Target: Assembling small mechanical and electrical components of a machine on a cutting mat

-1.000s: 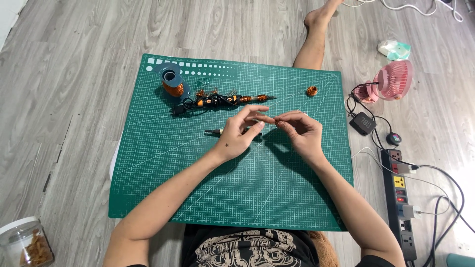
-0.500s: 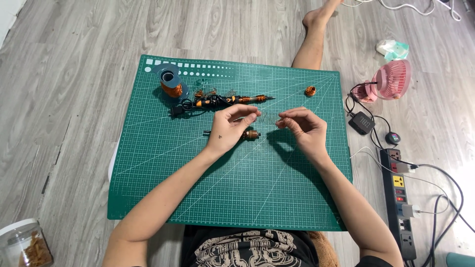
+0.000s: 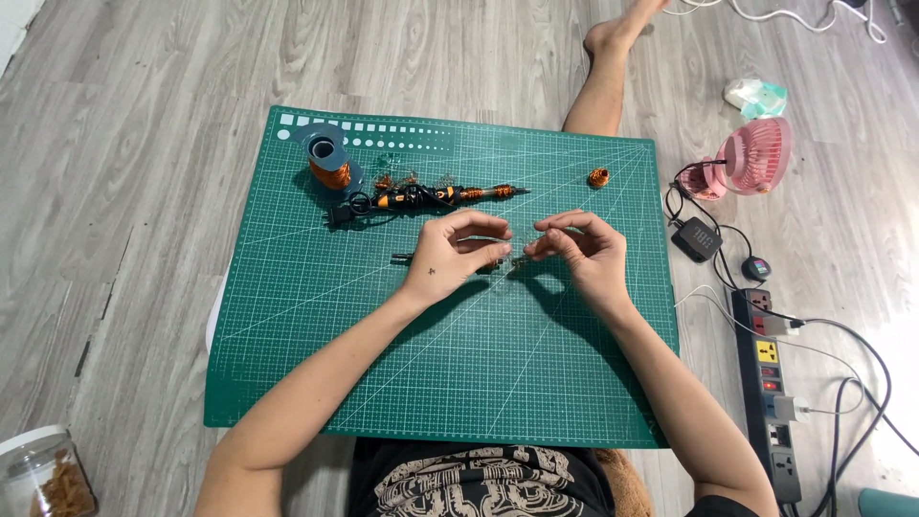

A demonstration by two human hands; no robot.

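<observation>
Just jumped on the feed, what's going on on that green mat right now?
A person sits on the wood floor with a green cutting mat in front of them. Both hands are raised over its middle, left hand and right hand, fingertips pinched toward each other on something too small to make out. A slim dark tool lies under the left hand. Farther back lie a soldering iron and a spool of copper wire.

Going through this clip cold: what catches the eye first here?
The big green cutting mat on the grey wood floor, with the left hand and right hand meeting at its middle, pinching something too small to identify. Behind them lie an orange-handled tool and a copper wire spool; a pink fan stands off the mat's right edge.
</observation>
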